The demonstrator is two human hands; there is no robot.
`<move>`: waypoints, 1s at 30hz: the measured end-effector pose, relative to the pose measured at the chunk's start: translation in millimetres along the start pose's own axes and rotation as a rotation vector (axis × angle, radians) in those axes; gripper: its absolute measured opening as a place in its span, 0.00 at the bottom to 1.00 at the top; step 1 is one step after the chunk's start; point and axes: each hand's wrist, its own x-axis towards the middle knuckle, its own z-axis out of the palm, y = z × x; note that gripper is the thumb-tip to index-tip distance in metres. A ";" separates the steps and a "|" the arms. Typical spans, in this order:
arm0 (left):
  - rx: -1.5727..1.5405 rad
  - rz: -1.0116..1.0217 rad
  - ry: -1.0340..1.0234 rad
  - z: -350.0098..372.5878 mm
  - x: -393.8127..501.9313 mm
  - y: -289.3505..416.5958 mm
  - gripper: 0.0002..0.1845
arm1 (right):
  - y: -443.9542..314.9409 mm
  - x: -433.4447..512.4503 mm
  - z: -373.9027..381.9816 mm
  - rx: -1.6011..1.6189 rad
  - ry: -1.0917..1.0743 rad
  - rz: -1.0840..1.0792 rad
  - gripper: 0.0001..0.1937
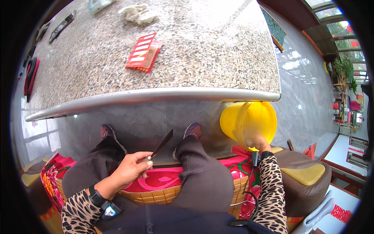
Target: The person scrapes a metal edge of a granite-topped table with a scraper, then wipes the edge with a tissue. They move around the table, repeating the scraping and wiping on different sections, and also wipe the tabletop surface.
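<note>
My left hand (133, 168) holds a small dark-bladed knife (163, 142) by its handle, with the blade pointing up and away over the floor. My right hand (258, 141) is at the near rim of a tilted yellow plastic bucket (230, 118), its fingers partly inside; whether they hold anything cannot be told. The bucket is beside the near right corner of a speckled stone-topped table (204, 64). On that table lie a folded red and white printed card (141, 54) and, behind it, a crumpled off-white cloth (138, 14).
A metal edge (157, 94) borders the table. A black elongated object (62, 27), a red and black item (30, 76) and a clear plastic bag (99, 5) lie on it. A brown padded armrest (298, 175) stands at my right, and a cable hangs by my right wrist.
</note>
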 end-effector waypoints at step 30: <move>-0.117 -0.210 0.189 4.1 49.0 10.4 0.17 | 9.4 121.8 -37.7 -0.238 -0.254 -0.039 0.20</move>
